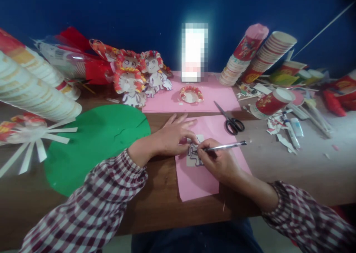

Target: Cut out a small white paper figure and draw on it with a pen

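Note:
My right hand [222, 164] is closed around a pen [229, 146], with the tip on a small pale piece of card [191, 161]. Dark outlines of a figure are drawn on that card. From the other side my left hand [170, 138] reaches over, fingers spread, with thumb and forefinger resting at the card's upper left edge. Part of the drawing is hidden by my fingers. Under the card lies a pink paper sheet [198, 190]. Black-handled scissors [233, 125] lie across its upper right corner, blades pointing away from me.
A green paper disc [97, 145] lies left. Behind are a second pink sheet [164, 102], a red-and-white ring [191, 94] and paper figures [152, 65]. Stacked paper cups [36, 89] lean at far left, more cups [271, 52] at right. Paper scraps [286, 143] and a glue tube [297, 127] lie right.

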### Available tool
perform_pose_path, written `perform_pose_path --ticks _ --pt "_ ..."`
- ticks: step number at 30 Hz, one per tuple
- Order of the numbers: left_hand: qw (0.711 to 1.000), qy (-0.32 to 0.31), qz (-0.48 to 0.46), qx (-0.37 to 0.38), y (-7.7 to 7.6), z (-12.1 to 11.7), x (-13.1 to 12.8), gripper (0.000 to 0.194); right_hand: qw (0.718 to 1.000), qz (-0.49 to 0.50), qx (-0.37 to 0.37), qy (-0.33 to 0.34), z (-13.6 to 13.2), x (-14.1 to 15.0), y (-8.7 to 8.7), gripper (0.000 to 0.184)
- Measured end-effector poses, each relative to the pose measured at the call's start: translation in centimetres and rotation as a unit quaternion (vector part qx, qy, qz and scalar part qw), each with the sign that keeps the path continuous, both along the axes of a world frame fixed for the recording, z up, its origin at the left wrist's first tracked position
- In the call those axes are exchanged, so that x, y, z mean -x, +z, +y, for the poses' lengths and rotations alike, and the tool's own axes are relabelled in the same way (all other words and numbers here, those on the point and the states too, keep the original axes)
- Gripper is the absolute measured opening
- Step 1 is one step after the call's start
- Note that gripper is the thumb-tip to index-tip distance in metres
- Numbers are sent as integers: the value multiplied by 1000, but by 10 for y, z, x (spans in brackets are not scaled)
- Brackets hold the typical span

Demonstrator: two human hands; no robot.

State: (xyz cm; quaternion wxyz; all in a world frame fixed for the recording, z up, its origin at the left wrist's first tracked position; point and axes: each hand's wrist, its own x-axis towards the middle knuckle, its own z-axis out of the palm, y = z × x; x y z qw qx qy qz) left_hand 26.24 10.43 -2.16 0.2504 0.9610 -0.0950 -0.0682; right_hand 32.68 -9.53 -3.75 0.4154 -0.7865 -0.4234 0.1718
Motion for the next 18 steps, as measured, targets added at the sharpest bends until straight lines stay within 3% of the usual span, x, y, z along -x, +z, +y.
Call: perform_pose_path --ticks 18 --pt "1000 10 16 -1 1 -1 -1 27 1000 8 27 -5 -3 1 -4 6"
